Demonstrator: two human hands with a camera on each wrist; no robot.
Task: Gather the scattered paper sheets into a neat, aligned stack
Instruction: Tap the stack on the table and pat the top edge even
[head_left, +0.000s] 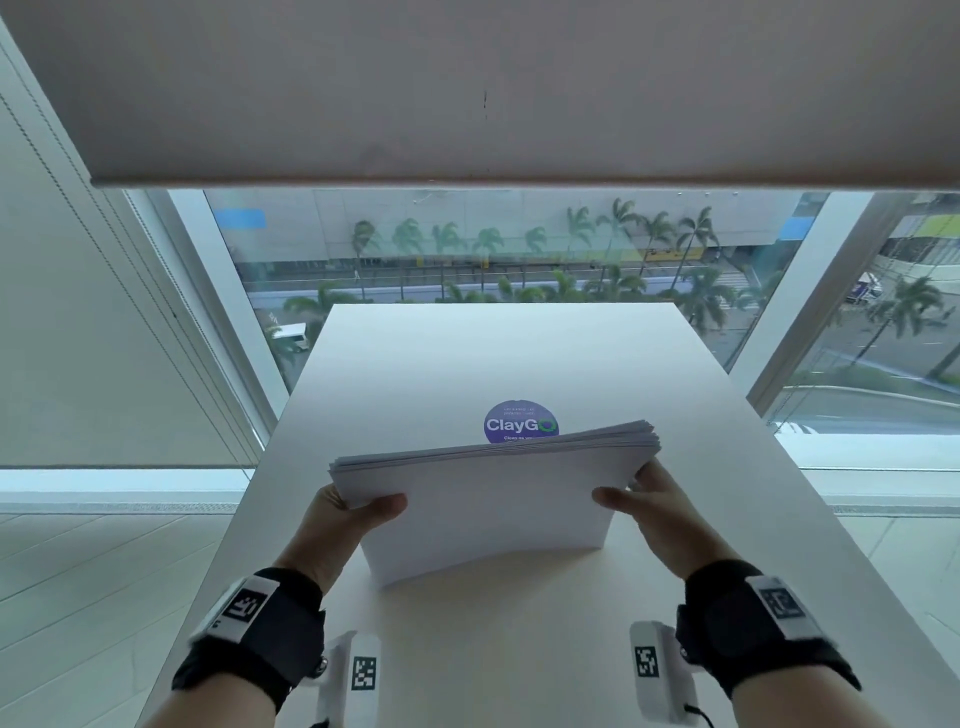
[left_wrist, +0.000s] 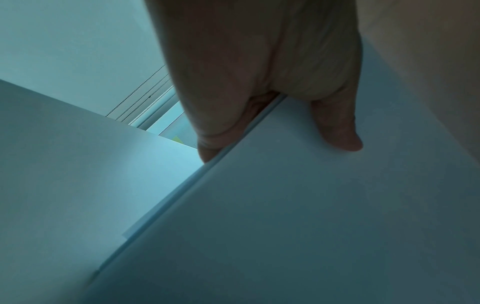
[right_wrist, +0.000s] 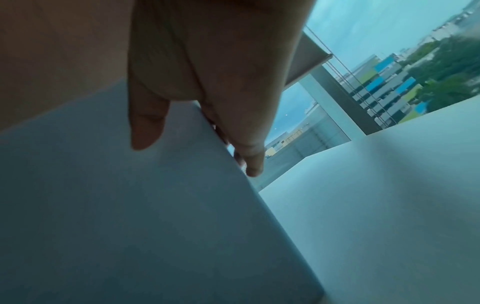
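A thick stack of white paper sheets (head_left: 488, 499) stands tilted on its lower edge on the white table (head_left: 467, 364), its top edge slightly fanned. My left hand (head_left: 348, 512) grips the stack's left side, thumb on the near face and fingers behind. My right hand (head_left: 636, 493) grips the right side the same way. In the left wrist view the left hand (left_wrist: 275, 121) pinches the stack (left_wrist: 285, 205) at its edge. From the right wrist, the right hand (right_wrist: 197, 131) clasps the stack (right_wrist: 130, 205) with its thumb on the face.
A round purple "ClayGo" sticker (head_left: 521, 422) lies on the table just behind the stack. Large windows (head_left: 467, 249) and a lowered blind (head_left: 467, 88) stand beyond the table's far edge. Floor drops away on both sides of the narrow table.
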